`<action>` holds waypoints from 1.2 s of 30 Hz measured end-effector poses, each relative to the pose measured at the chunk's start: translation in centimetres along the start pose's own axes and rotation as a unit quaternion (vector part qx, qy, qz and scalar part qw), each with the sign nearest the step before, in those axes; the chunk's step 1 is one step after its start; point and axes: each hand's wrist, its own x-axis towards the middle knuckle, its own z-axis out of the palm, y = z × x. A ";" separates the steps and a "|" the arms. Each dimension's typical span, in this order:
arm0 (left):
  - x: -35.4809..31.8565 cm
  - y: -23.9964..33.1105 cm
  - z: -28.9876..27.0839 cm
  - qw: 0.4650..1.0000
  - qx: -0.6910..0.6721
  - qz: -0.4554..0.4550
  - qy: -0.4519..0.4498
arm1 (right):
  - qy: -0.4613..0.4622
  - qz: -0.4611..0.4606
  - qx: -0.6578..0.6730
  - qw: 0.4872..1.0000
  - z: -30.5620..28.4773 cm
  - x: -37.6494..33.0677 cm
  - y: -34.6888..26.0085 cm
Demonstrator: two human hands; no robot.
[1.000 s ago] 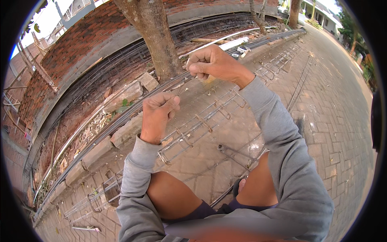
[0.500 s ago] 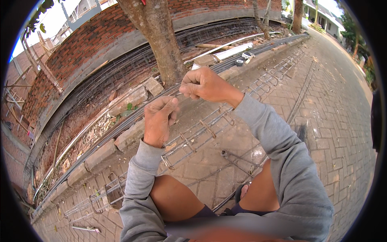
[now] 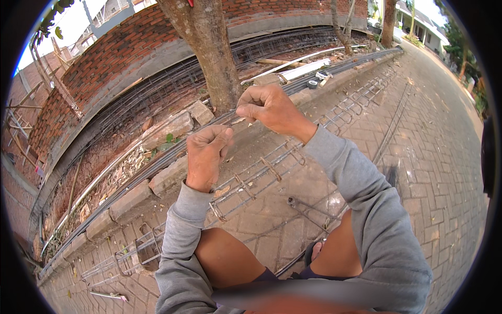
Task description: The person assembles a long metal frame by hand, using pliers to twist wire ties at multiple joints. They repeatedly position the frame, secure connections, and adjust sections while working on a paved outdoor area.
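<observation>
Pinching a thin wire (image 3: pixel 232 121) between them, two hands work above a long rebar cage (image 3: pixel 251 183) that lies on the paving (image 3: pixel 429 172). The left hand (image 3: pixel 206 154) is curled into a loose fist, thumb pressed to the forefinger. The right hand (image 3: pixel 269 107) sits higher and further out, its fingers bunched tight with the tips towards the left hand. The wire is fine and partly lost against the ground behind it, so it seems to run from one hand to the other, but I cannot tell how much of it each one grips.

The cage is made of several long bars with square stirrups; about five stirrups show clearly near the hands, and more run on towards the far end. One bent tool (image 3: pixel 308 206) lies on the paving just beside the cage, near the right knee. Both forearms wear grey sleeves (image 3: pixel 366 209), and two bare knees show at the bottom.

One tree trunk (image 3: pixel 209 57) stands behind the hands, in front of a brick wall (image 3: pixel 104 73). A kerb (image 3: pixel 130 196) borders the paving.
</observation>
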 end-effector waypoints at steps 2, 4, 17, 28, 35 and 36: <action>0.0 0.1 -0.1 1.000 -0.011 -0.008 0.008 | 0.016 -0.041 -0.021 0.999 0.1 0.1 0.0; -0.1 0.3 -0.2 1.000 -0.017 -0.012 0.011 | 0.018 -0.099 -0.040 0.994 0.1 0.1 0.0; -0.3 -0.2 0.3 0.986 0.147 0.081 -0.020 | -0.086 -0.063 -0.120 0.987 0.1 -0.2 -0.7; -1.2 0.3 3.0 0.942 0.286 0.060 -0.166 | 0.040 -0.012 0.075 0.996 2.8 0.2 0.8; -1.5 0.3 3.6 0.940 0.286 0.088 -0.164 | 0.067 -0.002 0.026 0.997 3.9 -0.3 1.3; -1.5 0.2 3.5 0.941 0.286 0.079 -0.162 | 0.086 0.011 0.045 0.995 3.6 -0.4 0.9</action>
